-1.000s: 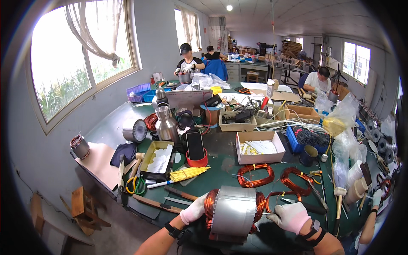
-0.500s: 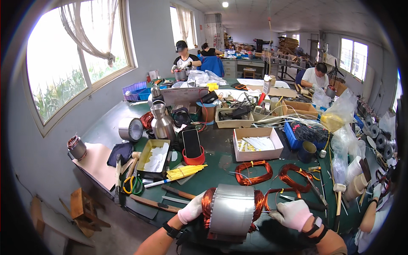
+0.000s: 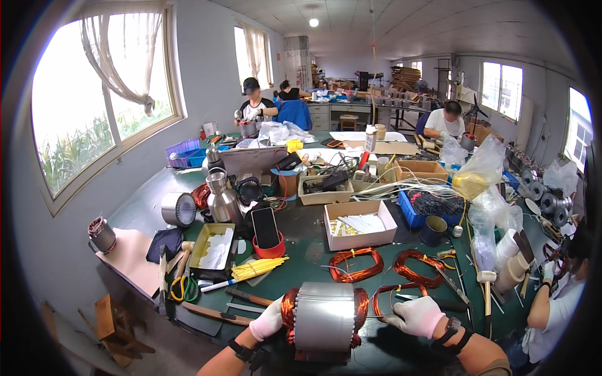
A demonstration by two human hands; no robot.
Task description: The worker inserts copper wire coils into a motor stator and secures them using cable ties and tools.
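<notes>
Crowded workshop, long green tabotop (image 3: 307,241) under windows, other people busy at far benches and at the right edge. Nearest the lower rim, a grey motor stator (image 3: 324,316) with copper windings bulging at both ends, lying on its side between two white-gloved hands. Left hand (image 3: 268,321) cupped against the left coil end, right hand (image 3: 415,315) spread flat just right of the other end, touching or nearly so; grip steadying rather than clamping, likely to keep the round body from rolling. Beyond the right hand, loose copper coils (image 3: 356,263) laid flat within reach. Ahead of the left hand, yellow ties (image 3: 258,268), a marker, scissors (image 3: 184,288) and a shallow tray (image 3: 212,245). Little bare room: a narrow strip ahead of the stator, near table edge close under both wrists.
</notes>
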